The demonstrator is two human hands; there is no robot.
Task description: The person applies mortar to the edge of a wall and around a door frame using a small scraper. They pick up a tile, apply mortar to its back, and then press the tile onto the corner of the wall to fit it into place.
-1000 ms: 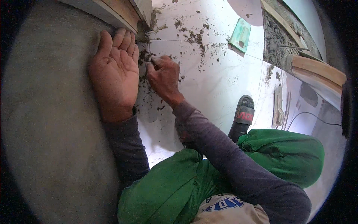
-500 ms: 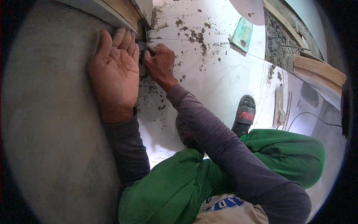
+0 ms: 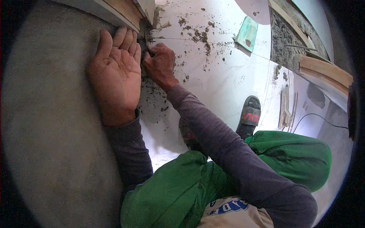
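Observation:
My left hand (image 3: 114, 76) is open, palm up, fingers spread slightly, resting along the grey concrete surface (image 3: 53, 106) just below a wooden board edge (image 3: 121, 11). My right hand (image 3: 159, 66) is closed around a thin, dark blade-like tool (image 3: 147, 37), beside my left fingers, its tip at the corner where the board meets the white marbled floor tiles (image 3: 209, 87). The tool's handle is hidden in my fingers. Crumbs of dark mortar (image 3: 201, 36) are scattered over the tiles around that corner.
A green rectangular piece (image 3: 247, 32) lies on the tiles. At the right are a strip of rough mortar (image 3: 285, 45), wooden boards (image 3: 323, 72), narrow offcuts (image 3: 285, 110) and a cable (image 3: 323, 117). My sandalled feet (image 3: 249, 114) and green-trousered knees (image 3: 289, 155) are below.
My right hand has moved up and left toward the board's corner, and more of the blade now shows there. My left hand has stayed almost in place.

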